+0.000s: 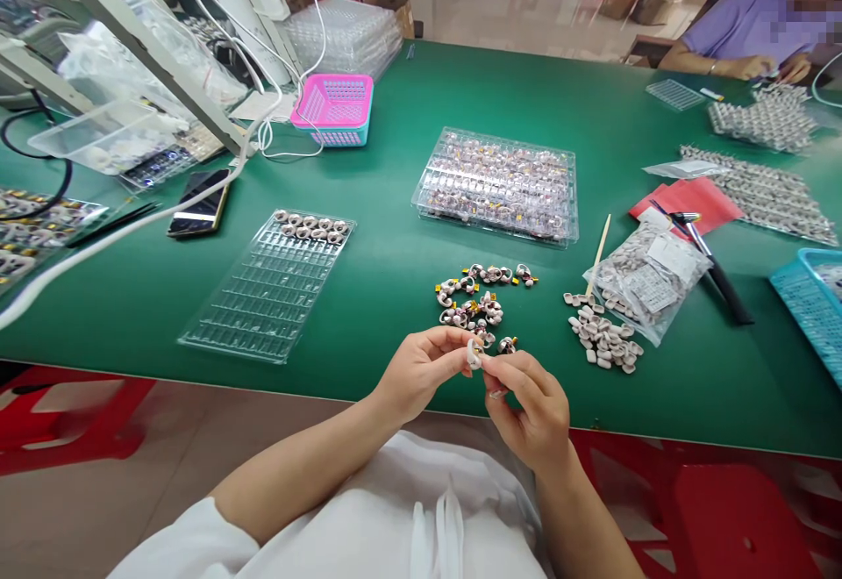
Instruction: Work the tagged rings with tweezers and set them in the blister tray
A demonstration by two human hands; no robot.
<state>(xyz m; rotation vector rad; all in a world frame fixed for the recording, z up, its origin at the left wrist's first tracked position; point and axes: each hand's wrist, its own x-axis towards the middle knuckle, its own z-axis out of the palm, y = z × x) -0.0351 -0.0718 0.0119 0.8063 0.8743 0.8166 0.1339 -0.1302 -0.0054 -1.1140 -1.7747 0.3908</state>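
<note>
The left hand pinches a small pale part near loose pieces on the green table. The right hand narrows its fingertips beside it — whether gripping, one cannot tell.

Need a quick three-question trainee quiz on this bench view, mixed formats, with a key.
1. True or false: the dark phone lies to the left of the part-filled clear tray.

2. Where in that tray do the seated parts sit?
A) At the end nearest the person
B) At the end farthest from the person
C) Only in the middle rows

3. What is the left hand pinching?

Key
1. True.
2. B.
3. A small pale part with a curved edge; the right hand's fingertips are close against it.
</note>
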